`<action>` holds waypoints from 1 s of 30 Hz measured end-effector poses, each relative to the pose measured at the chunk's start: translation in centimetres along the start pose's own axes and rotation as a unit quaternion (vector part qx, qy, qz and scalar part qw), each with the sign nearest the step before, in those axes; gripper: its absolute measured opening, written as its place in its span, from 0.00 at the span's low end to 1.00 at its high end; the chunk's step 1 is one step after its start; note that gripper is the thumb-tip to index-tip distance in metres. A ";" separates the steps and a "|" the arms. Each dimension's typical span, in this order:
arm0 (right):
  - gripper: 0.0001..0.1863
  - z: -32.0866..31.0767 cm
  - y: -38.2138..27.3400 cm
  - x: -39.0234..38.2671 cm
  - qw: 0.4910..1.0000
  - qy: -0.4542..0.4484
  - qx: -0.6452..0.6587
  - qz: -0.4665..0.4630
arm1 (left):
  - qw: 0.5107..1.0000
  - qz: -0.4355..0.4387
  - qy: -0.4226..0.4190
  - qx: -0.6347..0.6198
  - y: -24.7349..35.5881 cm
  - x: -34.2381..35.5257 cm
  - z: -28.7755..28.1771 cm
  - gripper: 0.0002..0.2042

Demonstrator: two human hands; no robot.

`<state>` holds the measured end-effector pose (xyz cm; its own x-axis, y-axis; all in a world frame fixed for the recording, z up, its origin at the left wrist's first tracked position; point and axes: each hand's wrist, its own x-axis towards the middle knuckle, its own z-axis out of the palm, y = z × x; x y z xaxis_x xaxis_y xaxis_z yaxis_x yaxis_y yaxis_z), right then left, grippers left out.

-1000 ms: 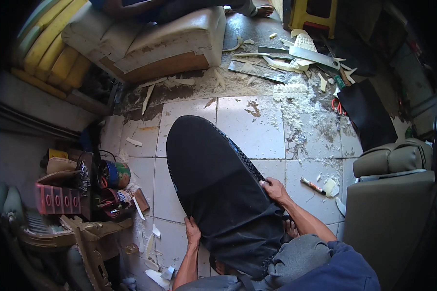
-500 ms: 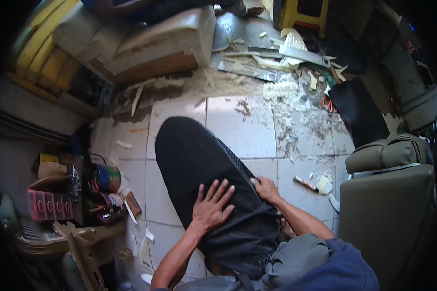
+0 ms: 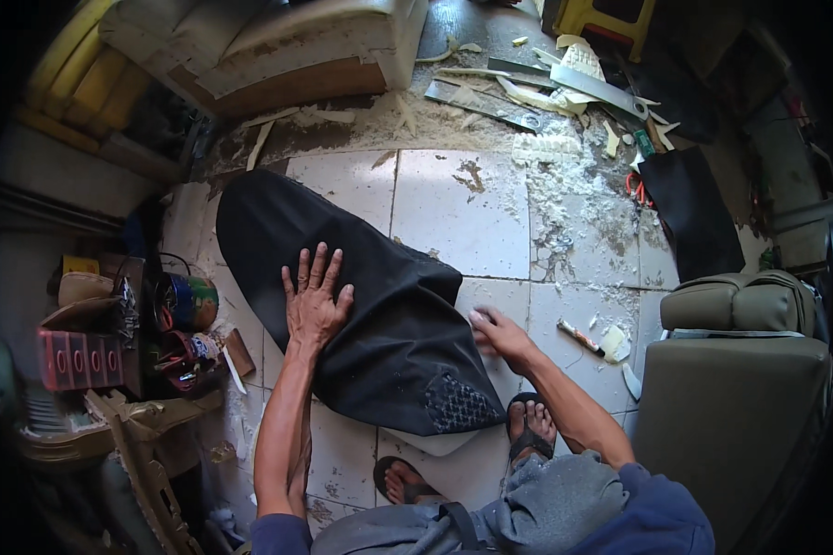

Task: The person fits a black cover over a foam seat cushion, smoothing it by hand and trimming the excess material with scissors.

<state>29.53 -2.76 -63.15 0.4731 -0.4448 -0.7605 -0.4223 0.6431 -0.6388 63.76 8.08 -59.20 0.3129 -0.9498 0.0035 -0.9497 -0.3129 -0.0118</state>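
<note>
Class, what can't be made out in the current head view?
Head view, all four:
Left hand: palm hidden behind the hand's own back.
Pale piece: mostly hidden by the black cover.
Right hand: fine finger detail lost to blur.
Yellow stool: cut off by the upper edge.

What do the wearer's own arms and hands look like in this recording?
The left hand and right hand are ungloved; no ring can be made out, though the right fingers blur. The forearms are bare, without watch, band or cable, up to plain dark blue sleeves.
</note>
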 end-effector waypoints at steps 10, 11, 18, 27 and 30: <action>0.32 -1.4 1.9 -8.8 0.963 0.004 -0.269 0.022 | 0.999 -0.044 -0.002 0.003 -0.8 2.6 -0.1 0.32; 0.29 -1.0 0.0 -9.5 0.951 0.030 -0.309 0.001 | 0.999 -0.050 -0.001 0.001 -0.9 3.0 -0.2 0.32; 0.26 -5.4 7.4 -7.3 0.974 0.059 -0.219 -0.022 | 0.998 -0.070 -0.004 -0.007 -0.3 5.1 0.2 0.32; 0.23 -3.1 5.3 -6.6 0.973 0.048 -0.223 -0.012 | 0.996 -0.086 0.002 -0.004 -0.6 3.3 -0.3 0.30; 0.23 -4.0 5.4 -7.1 0.972 0.065 -0.226 -0.005 | 0.990 -0.025 0.020 -0.139 7.3 -0.9 -1.5 0.30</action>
<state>20.81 1.42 -61.70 0.3898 -0.5433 -0.7435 -0.7283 0.3122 -0.6100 56.49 6.61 -57.81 0.3641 -0.9307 0.0365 -0.9017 -0.3424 0.2641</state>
